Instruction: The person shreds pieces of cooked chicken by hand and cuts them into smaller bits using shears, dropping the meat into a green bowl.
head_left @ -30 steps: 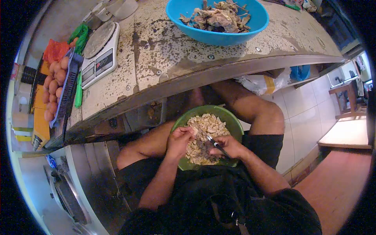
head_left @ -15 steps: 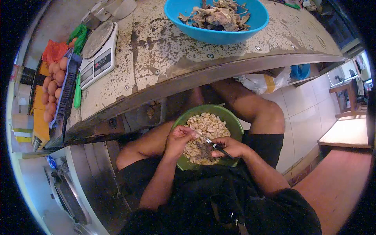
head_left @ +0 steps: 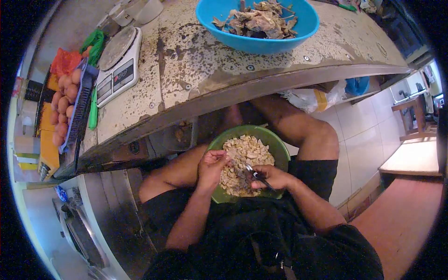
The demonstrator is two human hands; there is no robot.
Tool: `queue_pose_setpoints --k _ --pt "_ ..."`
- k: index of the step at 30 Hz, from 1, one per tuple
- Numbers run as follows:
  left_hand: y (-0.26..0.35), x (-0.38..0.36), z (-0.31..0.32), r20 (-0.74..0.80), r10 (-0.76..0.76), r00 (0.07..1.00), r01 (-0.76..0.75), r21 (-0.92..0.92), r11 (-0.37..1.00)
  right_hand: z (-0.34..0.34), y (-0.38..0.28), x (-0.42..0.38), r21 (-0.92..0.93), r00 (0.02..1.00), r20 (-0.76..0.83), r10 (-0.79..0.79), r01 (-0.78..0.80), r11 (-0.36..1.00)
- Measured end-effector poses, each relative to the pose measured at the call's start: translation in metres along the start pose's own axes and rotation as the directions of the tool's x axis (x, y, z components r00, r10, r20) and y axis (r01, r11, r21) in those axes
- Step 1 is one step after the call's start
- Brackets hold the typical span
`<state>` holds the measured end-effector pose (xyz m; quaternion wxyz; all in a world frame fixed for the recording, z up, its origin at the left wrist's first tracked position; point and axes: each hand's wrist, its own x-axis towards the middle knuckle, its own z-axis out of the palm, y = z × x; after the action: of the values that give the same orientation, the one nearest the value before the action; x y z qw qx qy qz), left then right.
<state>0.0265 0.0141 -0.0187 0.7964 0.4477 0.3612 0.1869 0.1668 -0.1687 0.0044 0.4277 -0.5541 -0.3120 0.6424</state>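
Note:
A green bowl (head_left: 285, 156) rests between my legs, holding many small pale pieces of chopped meat (head_left: 252, 147), with some darker bits below the middle. My right hand (head_left: 275, 178) is closed around scissors (head_left: 257, 174) with black handles, their short metal blades over the bowl pointing left. My left hand (head_left: 212, 169), at the bowl's left side, has thumb and fingers pinched on a small pale piece (head_left: 231, 153) that looks like meat. A narrow gap parts that hand from the scissor tips.
On the worn counter (head_left: 186, 60) ahead stand a blue bowl (head_left: 261, 45) of torn, cooked-looking meat and bones and a white kitchen scale (head_left: 122, 77). Brown eggs (head_left: 65, 100) sit in a tray at left. A plastic bag (head_left: 317, 99) lies under the counter; a wooden bench (head_left: 406, 219) is at right.
My left hand has drawn slightly left, away from the scissors. The scissors have shifted a little, and their blades look more apart than before.

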Motion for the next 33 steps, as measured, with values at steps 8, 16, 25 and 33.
queue_pose_setpoints --k 8,16,25,33 --pt "-0.001 -0.010 0.012 0.044 0.009 0.999 -0.013 0.097 0.995 0.005 0.005 0.003 0.003 0.999 -0.043 -0.020 0.020 1.000" --pt "-0.006 -0.002 0.002 0.003 0.058 0.998 -0.058 -0.040 0.998 0.005 -0.002 0.000 0.159 0.993 -0.084 0.087 -0.073 0.985" --pt "-0.002 -0.008 0.011 0.018 0.043 0.999 -0.042 -0.058 0.997 0.007 0.007 0.004 -0.079 1.000 -0.007 -0.019 0.018 0.997" --pt "-0.016 -0.005 0.004 -0.030 0.101 0.994 -0.100 0.043 0.994 0.006 0.011 0.005 -0.034 0.998 -0.041 0.048 -0.050 0.998"
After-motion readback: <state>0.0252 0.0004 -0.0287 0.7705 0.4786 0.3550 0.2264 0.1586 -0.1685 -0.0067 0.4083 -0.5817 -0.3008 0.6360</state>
